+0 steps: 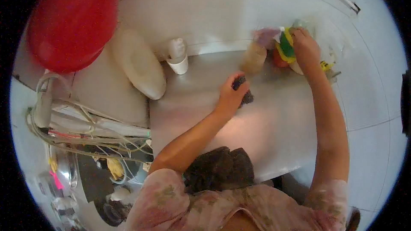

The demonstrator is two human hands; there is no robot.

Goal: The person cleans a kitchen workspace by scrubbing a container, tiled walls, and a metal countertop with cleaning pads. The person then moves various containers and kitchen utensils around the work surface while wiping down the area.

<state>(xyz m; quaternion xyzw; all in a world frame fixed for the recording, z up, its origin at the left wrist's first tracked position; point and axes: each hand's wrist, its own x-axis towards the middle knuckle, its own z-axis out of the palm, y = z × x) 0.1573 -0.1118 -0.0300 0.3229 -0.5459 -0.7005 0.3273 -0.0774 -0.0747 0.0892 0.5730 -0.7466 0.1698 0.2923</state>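
My left hand (231,95), over the metal counter (274,115), is closed around a dark, rough-textured scouring pad (246,96). At the back right, my right hand (305,48) has its fingers bent together beside a green and yellow item (285,45), which looks like a sponge or packet. What those fingers hold, if anything, is hidden. A blurred spray bottle (254,57) with a purple head stands just left of them. Partly hidden behind my right hand are a clear greenish container (304,25) and a reddish container (280,61).
A white cup (179,65) and a pale oval basin-like object (139,66) stand at the back left, below a large red object (72,25). Tangled cables (94,139) run along the left. A dark cloth (221,169) lies at the counter's front edge.
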